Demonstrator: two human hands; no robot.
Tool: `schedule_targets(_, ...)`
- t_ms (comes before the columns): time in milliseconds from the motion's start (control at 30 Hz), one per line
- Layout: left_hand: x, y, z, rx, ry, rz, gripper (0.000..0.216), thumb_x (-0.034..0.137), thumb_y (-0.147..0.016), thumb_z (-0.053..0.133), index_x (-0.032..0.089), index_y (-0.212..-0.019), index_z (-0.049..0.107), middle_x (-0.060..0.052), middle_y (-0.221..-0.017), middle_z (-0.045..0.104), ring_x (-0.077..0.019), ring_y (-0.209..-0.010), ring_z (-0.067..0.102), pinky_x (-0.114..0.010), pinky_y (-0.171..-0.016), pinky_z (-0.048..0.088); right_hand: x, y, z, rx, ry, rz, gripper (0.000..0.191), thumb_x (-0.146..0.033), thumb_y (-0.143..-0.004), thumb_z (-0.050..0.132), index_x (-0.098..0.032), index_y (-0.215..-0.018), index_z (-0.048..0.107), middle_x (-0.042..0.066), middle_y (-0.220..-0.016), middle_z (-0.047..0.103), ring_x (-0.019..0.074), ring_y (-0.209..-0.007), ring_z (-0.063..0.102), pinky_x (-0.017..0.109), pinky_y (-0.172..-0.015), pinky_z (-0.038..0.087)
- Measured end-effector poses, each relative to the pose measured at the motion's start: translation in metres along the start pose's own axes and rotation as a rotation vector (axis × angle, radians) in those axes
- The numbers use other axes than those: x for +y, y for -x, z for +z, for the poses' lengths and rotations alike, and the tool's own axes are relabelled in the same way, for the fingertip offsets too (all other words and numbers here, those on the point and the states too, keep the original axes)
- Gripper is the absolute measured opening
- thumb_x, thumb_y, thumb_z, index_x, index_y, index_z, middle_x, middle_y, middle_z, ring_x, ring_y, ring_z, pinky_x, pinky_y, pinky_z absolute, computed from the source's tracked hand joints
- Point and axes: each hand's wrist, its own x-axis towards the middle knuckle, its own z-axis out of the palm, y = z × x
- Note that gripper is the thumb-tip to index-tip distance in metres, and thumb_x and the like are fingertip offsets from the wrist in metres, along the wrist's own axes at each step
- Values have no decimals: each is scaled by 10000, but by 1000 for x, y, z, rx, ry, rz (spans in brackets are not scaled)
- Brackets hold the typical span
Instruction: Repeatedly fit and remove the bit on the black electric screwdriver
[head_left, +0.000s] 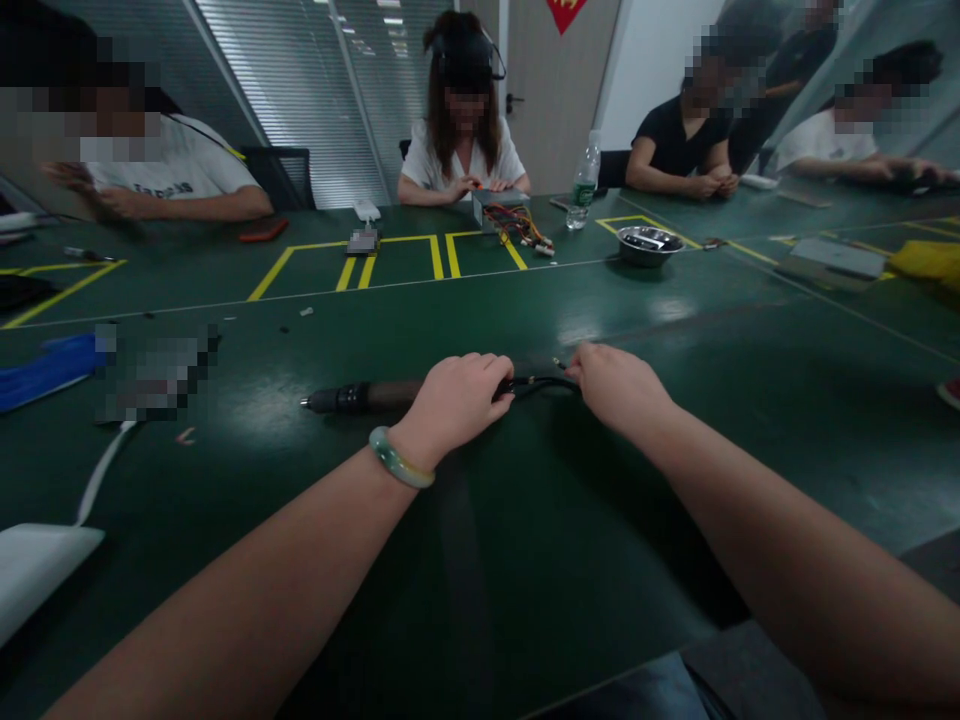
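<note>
The green table [390, 320] stretches between the forearms to its near edge. A white box [45, 570] occupies the surface's left side, a blue item [49, 375] beyond it. Well in from the near edge, the left hand [465, 395] curls round the rear of a dark cylindrical tool [390, 396]. A steel bowl [649, 250] sits toward the far edge. The right hand [619, 390] pinches a black cable [547, 383].

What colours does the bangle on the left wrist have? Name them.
The bangle is green, yellowish toward its lower end; the head view shows it.
</note>
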Motion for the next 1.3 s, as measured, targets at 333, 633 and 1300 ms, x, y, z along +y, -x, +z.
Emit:
schedule_targets(333,1,-1,9,26,-31,-11,116,292,-903,539,196,-966,558,-40,-940,631,-192,-848,583,-298,-690,433,-23,12,12,-55,-247,-85,92,-265,-905,514,-212,-908,590,10,-759,664,155,-672,584,264,-574,331)
schedule_targets(633,-6,1,13,75,27,42,110,290,-892,543,212,-961,578,-18,-911,627,-178,-830,582,-300,-688,432,-24,11,9,-32,-276,-77,146,-260,-893,536,-233,-907,679,11,-791,689,160,-702,604,270,-610,381)
schedule_targets(1300,-7,1,13,81,54,8,115,313,-885,562,214,-944,570,-6,-895,627,-176,-821,587,-295,-668,434,-30,10,24,152,-315,-233,91,-241,-883,550,-209,-893,635,12,-873,686,165,-768,617,278,-657,421)
